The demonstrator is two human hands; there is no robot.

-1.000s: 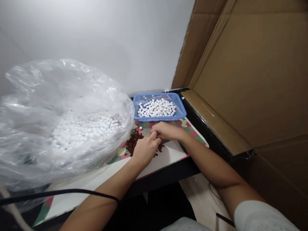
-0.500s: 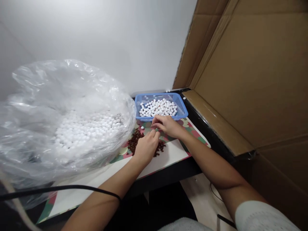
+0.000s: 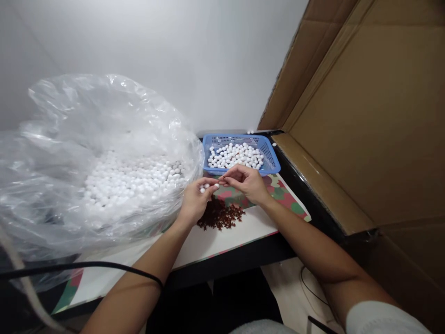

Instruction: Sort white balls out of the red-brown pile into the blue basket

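My left hand [image 3: 195, 200] is raised above a pile of small dark red bits [image 3: 219, 216] and pinches a white bead [image 3: 216, 186] at its fingertips. My right hand [image 3: 244, 183] meets it fingertip to fingertip, its fingers pinched together on something too small to make out. One loose white bead [image 3: 202, 189] shows just beside my left fingers. Behind the hands stands a blue basket [image 3: 270, 157] with several white beads in it.
A big clear plastic bag [image 3: 86, 157] full of white beads fills the left of the table. An open cardboard box [image 3: 365, 116] stands at the right. A patterned mat [image 3: 288, 204] covers the tabletop. A black cable [image 3: 79, 266] crosses my left forearm.
My left hand has lifted off the pile of red bits and now holds a white bead. My right hand has risen to meet it. The view has shifted a little.
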